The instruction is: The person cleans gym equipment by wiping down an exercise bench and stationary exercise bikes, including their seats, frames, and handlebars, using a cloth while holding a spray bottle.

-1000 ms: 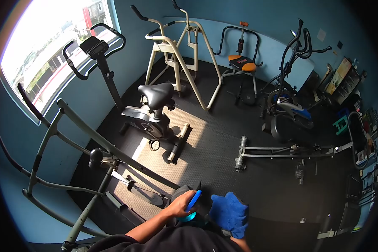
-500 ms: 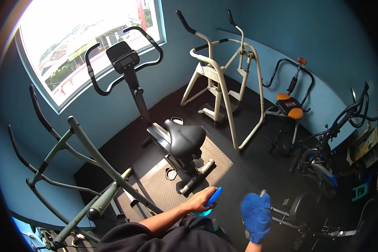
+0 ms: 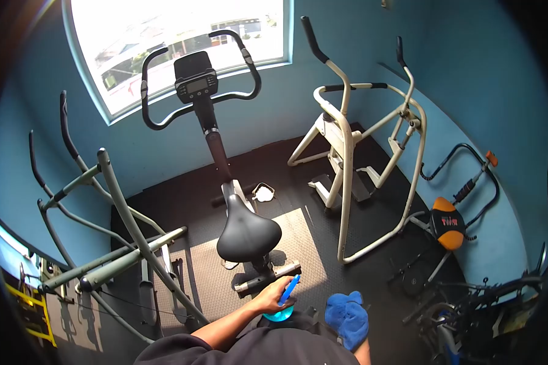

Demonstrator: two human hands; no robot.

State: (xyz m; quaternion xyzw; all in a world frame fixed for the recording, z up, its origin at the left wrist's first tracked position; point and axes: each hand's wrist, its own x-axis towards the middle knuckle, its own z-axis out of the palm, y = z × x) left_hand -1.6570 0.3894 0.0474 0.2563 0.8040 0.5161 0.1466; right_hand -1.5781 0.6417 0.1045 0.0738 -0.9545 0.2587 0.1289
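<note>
My left hand is closed around a spray bottle with a blue trigger head and turquoise liquid, low in the middle of the view, in front of my dark shirt. A fuzzy blue cloth mitt covers my right hand up to the wrist, so its fingers are hidden. Just beyond my left hand stands an exercise bike. Its black saddle faces me, and its console rises in front of the window. Neither hand appears to touch the bike.
A green-grey elliptical machine stands on the left. At the right are a white-framed stepper, an orange and black folding exerciser and a dark bike. A textured mat lies under the bike.
The view has turned right-to-left across the equipment, so the bike sits more upright ahead. The mitted right hand has come closer to my left hand and dropped lower. The spray bottle stays held.
</note>
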